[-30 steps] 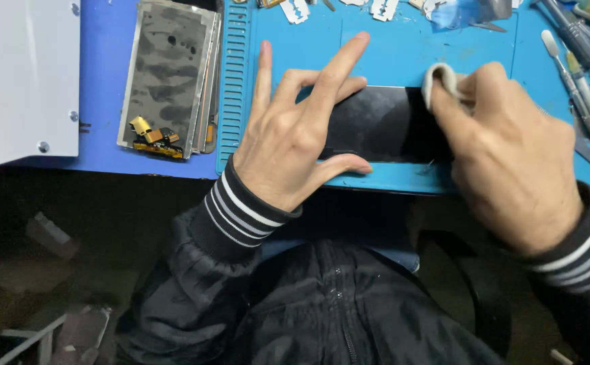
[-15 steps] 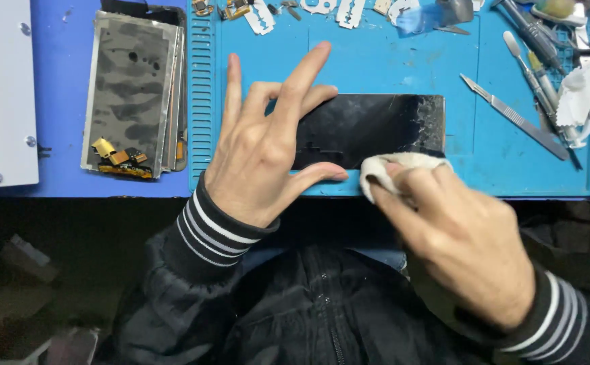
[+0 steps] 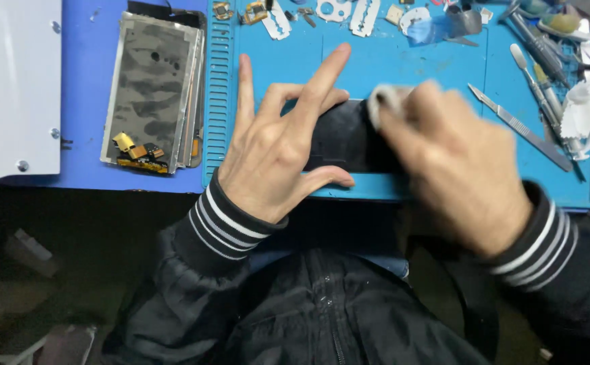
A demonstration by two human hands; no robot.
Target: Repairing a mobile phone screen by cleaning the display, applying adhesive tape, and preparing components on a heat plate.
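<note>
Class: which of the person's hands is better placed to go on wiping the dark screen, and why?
Right. The right hand holds the white cloth on the dark screen. The left hand lies spread over the screen's left end, pinning it to the blue mat, and holds no cloth.

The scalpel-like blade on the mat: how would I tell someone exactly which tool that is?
Start at the blue work mat and look just past the right hand, which rubs a white cloth on the black screen panel. The scalpel lies alone, slanting from upper left to lower right. Unlike the tools bunched at the mat's right edge, it is flat, all metal and pointed.
</note>
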